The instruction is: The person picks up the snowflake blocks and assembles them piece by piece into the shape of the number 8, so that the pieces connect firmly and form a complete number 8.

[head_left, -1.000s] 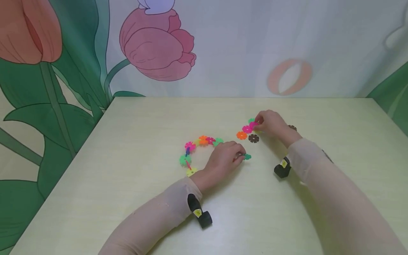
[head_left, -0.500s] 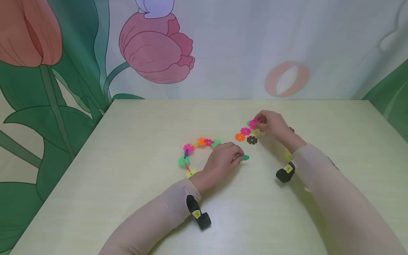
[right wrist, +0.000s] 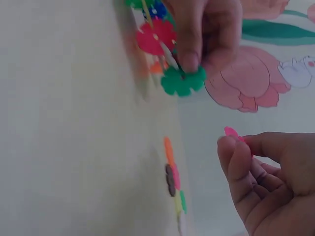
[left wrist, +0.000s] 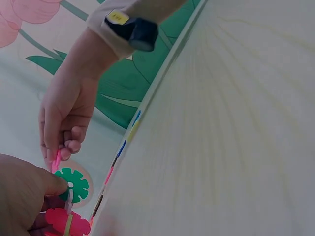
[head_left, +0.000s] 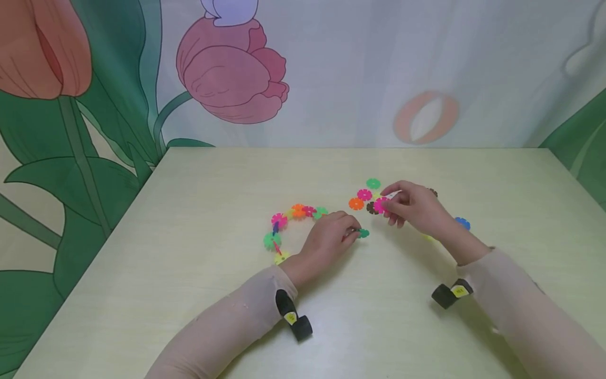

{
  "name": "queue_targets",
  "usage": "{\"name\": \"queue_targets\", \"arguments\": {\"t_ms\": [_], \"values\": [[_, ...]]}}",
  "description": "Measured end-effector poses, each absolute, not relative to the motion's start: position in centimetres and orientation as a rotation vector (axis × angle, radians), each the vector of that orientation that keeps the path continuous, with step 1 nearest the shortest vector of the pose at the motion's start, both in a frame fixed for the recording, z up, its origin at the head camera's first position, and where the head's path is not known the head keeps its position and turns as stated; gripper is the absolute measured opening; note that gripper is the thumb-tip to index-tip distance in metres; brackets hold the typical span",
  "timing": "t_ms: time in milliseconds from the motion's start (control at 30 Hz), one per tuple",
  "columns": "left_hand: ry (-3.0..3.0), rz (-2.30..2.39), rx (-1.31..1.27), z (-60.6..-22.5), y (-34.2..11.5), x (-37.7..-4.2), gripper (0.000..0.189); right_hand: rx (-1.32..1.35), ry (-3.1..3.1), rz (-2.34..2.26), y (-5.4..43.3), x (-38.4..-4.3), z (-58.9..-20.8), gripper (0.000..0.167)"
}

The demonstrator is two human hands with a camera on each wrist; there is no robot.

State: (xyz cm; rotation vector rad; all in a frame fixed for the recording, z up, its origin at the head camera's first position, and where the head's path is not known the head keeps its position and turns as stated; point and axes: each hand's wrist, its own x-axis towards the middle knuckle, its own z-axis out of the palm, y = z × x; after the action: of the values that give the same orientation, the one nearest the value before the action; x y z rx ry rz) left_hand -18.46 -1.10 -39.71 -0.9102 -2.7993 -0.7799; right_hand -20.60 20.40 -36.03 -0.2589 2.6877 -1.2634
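My left hand (head_left: 329, 234) pinches a green snowflake disc (head_left: 363, 233) between thumb and fingers. In the right wrist view, this green disc (right wrist: 183, 82) joins a whitish piece and a red-pink disc (right wrist: 155, 37). They belong to a curved chain of interlocked plastic snowflake discs (head_left: 272, 241), partly hidden behind the left hand. To the right, my right hand (head_left: 418, 208) holds a single pink disc (head_left: 380, 205) by thumb and fingertips, above the loose discs. A gap separates this pink disc from the green one.
Loose discs lie near the right hand: orange (head_left: 356, 203), pink (head_left: 364, 195), green (head_left: 373, 183) and dark brown (head_left: 371, 208). A blue disc (head_left: 463, 223) shows beside the right wrist. The pale table (head_left: 189, 221) ends at a flower-printed backdrop (head_left: 341, 79).
My right hand has lifted the pink disc from the loose group and drawn it back toward the front, uncovering the green and blue discs. My left hand stays put on the chain.
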Motion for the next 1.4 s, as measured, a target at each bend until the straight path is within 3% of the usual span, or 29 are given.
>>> {"name": "queue_targets", "arguments": {"t_ms": [400, 733, 1400], "values": [[-2.789, -0.770, -0.921, -39.6, -0.9, -18.5, 0.013, -0.230, 2.525, -1.455, 19.9, -17.4, -38.3, 0.026], [-2.807, -0.755, -0.916, -39.4, -0.7, -18.4, 0.013, -0.170, 2.413, -1.658, 19.2, -16.7, -39.2, 0.031], [-2.575, -0.814, -1.020, -40.3, -1.5, -18.5, 0.010, -0.248, 2.266, -1.786, 18.2, -16.8, -40.8, 0.019]]}}
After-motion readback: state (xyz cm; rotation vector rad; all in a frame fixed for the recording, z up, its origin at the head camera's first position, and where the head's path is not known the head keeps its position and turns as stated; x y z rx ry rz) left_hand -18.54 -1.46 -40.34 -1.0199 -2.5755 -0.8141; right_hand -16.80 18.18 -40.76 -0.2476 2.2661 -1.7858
